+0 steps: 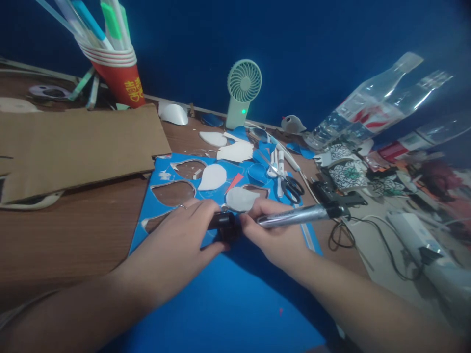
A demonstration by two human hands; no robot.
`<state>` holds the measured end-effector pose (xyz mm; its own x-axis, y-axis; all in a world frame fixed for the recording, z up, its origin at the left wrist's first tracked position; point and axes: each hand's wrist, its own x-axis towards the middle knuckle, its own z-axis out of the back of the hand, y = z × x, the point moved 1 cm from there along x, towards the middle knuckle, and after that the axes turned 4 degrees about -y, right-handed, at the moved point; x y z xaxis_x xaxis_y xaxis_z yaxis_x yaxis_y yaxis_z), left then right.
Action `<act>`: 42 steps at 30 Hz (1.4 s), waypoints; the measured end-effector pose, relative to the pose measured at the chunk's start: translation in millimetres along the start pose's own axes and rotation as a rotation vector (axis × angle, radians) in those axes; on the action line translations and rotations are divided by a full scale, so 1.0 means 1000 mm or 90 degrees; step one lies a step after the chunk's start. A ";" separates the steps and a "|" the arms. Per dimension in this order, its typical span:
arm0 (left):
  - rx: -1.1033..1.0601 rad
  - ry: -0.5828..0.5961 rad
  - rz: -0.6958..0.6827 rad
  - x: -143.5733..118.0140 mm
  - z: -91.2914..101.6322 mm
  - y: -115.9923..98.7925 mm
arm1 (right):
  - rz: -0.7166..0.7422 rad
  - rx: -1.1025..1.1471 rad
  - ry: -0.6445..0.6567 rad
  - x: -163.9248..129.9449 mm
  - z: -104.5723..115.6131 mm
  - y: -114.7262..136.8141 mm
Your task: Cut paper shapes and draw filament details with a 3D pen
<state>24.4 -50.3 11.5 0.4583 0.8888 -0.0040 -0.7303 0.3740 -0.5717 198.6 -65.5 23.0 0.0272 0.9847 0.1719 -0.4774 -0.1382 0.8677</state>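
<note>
Head view: gripped at frame centre between both hands, long silver marker pen (294, 216), barrel running right toward a black glue gun (336, 195). Right hand (274, 230) closed round the silver barrel; left hand (184, 230) closed on the pen's black cap (223, 221), the two hands nearly touching. Beneath both, blue foam sheet with petal-shaped cut-outs (228, 294), spread across the lower middle. Just above the hands, pale translucent petal piece (240, 199) and white foam petal (212, 177). Right of these, black-handled scissors (290, 186). Upper left, red paper cup of pens (121, 78) behind a flat brown cardboard sheet (73, 147). Top centre, mint-green handheld fan (241, 90). Upper right, clear plastic bottles (371, 110).
</note>
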 end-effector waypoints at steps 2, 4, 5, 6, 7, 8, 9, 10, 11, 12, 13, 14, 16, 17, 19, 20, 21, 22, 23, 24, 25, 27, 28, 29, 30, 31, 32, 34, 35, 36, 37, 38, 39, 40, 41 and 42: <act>0.000 -0.002 -0.002 0.000 0.000 0.000 | 0.004 0.000 0.010 0.001 -0.001 -0.001; 0.001 -0.005 -0.003 0.000 0.000 0.000 | 0.004 0.002 0.023 0.002 -0.002 -0.003; 0.001 -0.005 -0.004 0.000 0.000 0.000 | 0.002 0.003 0.026 0.003 -0.002 -0.004; 0.002 -0.005 -0.005 0.000 0.000 -0.001 | 0.000 0.002 0.027 0.003 -0.002 -0.004; 0.003 -0.006 -0.006 0.000 0.000 -0.001 | -0.001 0.002 0.026 0.003 -0.002 -0.005; 0.005 -0.007 -0.007 0.000 0.000 -0.001 | -0.003 0.001 0.026 0.003 -0.002 -0.005; 0.007 -0.009 -0.008 0.000 0.000 -0.001 | -0.004 0.001 0.028 0.002 -0.003 -0.005; 0.008 -0.009 -0.009 0.000 0.000 -0.002 | -0.007 0.001 0.031 0.002 -0.003 -0.005; 0.008 -0.010 -0.009 0.000 0.000 -0.002 | -0.009 0.001 0.035 0.002 -0.003 -0.004; 0.008 -0.008 -0.008 0.000 0.000 -0.002 | -0.011 0.000 0.037 0.002 -0.003 -0.004; 0.007 -0.006 -0.007 -0.001 0.000 -0.002 | -0.013 -0.002 0.039 0.002 -0.003 -0.004; 0.005 -0.003 -0.006 -0.001 0.000 -0.002 | -0.015 -0.004 0.039 0.002 -0.003 -0.004; 0.001 0.003 -0.003 -0.001 0.000 -0.002 | -0.014 -0.008 0.043 0.002 -0.003 -0.003; 0.001 0.005 -0.004 -0.001 0.000 -0.002 | -0.012 -0.009 0.046 0.002 -0.003 -0.003; 0.003 0.001 -0.006 -0.002 0.000 -0.002 | -0.009 -0.008 0.050 0.001 -0.003 -0.003; 0.005 -0.002 -0.006 -0.002 0.000 -0.002 | -0.007 -0.005 0.047 0.001 -0.003 -0.002; 0.007 -0.005 -0.006 -0.001 0.001 -0.002 | -0.007 -0.002 0.044 0.001 -0.002 -0.002; 0.009 -0.005 -0.007 -0.001 0.001 -0.003 | -0.008 0.002 0.042 0.001 -0.002 -0.002; 0.009 -0.002 -0.008 -0.001 0.001 -0.003 | -0.009 0.006 0.045 0.001 -0.002 -0.002; 0.009 0.003 -0.009 -0.001 0.002 -0.003 | -0.011 0.009 0.050 0.001 -0.002 -0.002; 0.008 0.005 -0.010 0.000 0.002 -0.003 | -0.012 0.010 0.059 0.001 -0.003 -0.002; 0.006 0.007 -0.012 0.000 0.002 -0.004 | -0.014 0.011 0.070 0.001 -0.003 -0.003; 0.006 0.007 -0.012 0.001 0.002 -0.004 | -0.014 0.010 0.071 0.001 -0.003 -0.003; 0.007 0.006 -0.011 0.001 0.002 -0.004 | -0.013 0.008 0.073 0.001 -0.003 -0.003; 0.008 0.006 -0.011 0.001 0.002 -0.004 | -0.011 0.005 0.074 0.001 -0.003 -0.003; 0.008 0.007 -0.011 0.000 0.001 -0.004 | -0.009 0.003 0.072 0.001 -0.003 -0.003; 0.009 0.007 -0.011 0.000 0.001 -0.004 | -0.006 0.001 0.067 0.001 -0.003 -0.002; 0.010 0.005 -0.007 0.000 0.002 -0.003 | -0.001 0.000 0.047 0.000 -0.002 -0.002; 0.009 0.004 -0.005 -0.001 0.002 -0.003 | 0.002 0.000 0.035 0.000 -0.002 -0.002; 0.007 0.002 -0.003 -0.001 0.002 -0.002 | 0.004 0.000 0.026 0.000 -0.001 -0.003; 0.004 -0.001 -0.001 -0.001 0.002 -0.002 | 0.005 -0.002 0.019 0.000 -0.001 -0.003; 0.000 -0.003 0.000 -0.001 0.002 -0.002 | 0.005 -0.005 0.017 0.000 -0.001 -0.003; -0.005 -0.004 0.000 -0.001 0.002 -0.002 | 0.004 -0.009 0.016 0.000 -0.002 -0.004; -0.008 -0.006 0.000 -0.001 0.002 -0.002 | 0.001 -0.012 0.018 0.001 -0.002 -0.004; -0.010 -0.006 -0.001 -0.001 0.002 -0.002 | -0.001 -0.013 0.024 0.001 -0.002 -0.004; -0.009 -0.004 -0.002 0.000 0.002 -0.002 | -0.003 -0.012 0.034 0.001 -0.002 -0.004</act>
<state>25.1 -51.1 14.2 0.4569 0.8895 0.0029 -0.7219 0.3727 -0.5830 198.8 -64.0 18.6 -0.0172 0.9897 0.1419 -0.4940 -0.1318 0.8594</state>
